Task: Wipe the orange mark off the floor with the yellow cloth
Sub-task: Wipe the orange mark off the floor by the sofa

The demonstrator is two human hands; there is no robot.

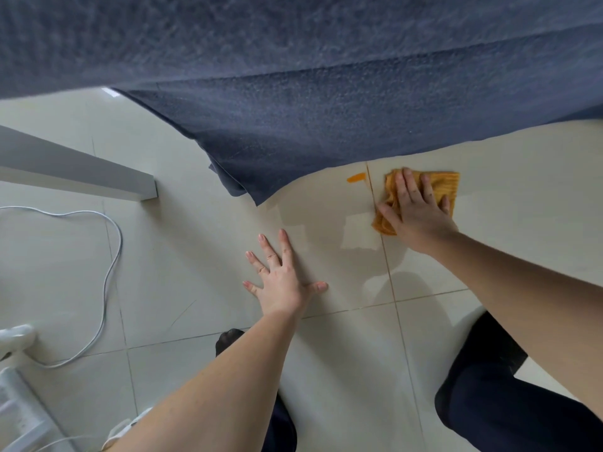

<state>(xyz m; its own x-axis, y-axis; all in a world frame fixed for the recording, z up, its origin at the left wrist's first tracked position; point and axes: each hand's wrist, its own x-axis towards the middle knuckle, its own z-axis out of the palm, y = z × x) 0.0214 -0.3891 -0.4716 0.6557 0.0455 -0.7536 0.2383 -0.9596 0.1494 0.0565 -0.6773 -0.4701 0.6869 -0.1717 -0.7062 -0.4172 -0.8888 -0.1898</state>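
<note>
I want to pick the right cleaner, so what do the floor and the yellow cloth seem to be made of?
The floor looks like glazed ceramic or porcelain tile: pale, glossy, mirroring light and shadows, with thin grout lines. The yellow cloth under the right hand looks like soft ribbed knit or microfibre, matte and crumpled; the exact fibre cannot be told.

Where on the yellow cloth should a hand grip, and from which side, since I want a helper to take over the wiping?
Probably the far right edge of the yellow cloth, coming from the right. The right hand lies flat over its near-left part, where it is bunched, and only that far right strip lies flat and uncovered. Coming from that side also keeps clear of the orange mark on the cloth's left.
</note>
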